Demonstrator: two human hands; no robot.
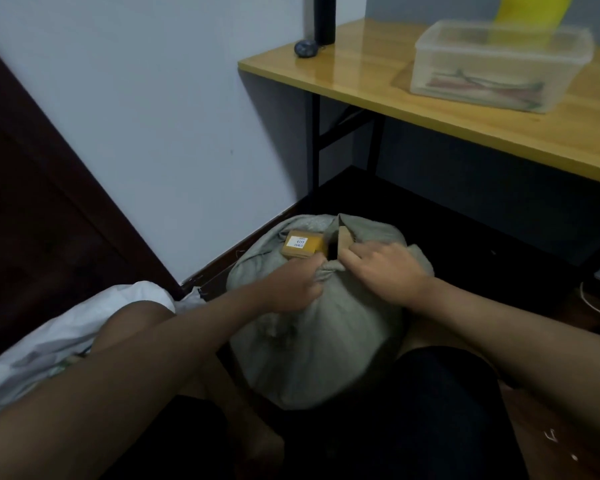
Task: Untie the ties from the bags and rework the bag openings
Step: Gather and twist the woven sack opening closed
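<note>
Head view: you are sitting low in a dim corner, where a pale wall (160, 109) is meeting a dark floor (447, 230) along a dark skirting board. A dark wooden door (32, 202) is standing at the left. At the upper right a yellow wooden tabletop (361, 71) on black legs is carrying a clear plastic box (499, 64) with thin sticks lying in it, a black cylinder (324, 19) by the wall and a small dark round object (306, 49) just beside it. Something yellow (523, 15), blurred, is showing behind the box.

Between your knees a grey-green sack (319, 334) is resting on the floor, its mouth partly open at the top. A yellow-brown carton (302, 244) is showing in the opening, wearing a white label (298, 242); its print is too small and soft to read. A flap of cardboard (344, 239) is standing just right of it.

Your left hand (293, 289) is gripping a bunched fold of the sack's neck, fingers clenched around the cloth. Your right hand (381, 268) is reaching over the sack's top, fingers curled onto the cloth at the edge of the opening beside the flap. A white bag (66, 334) is lying crumpled at your left knee.
</note>
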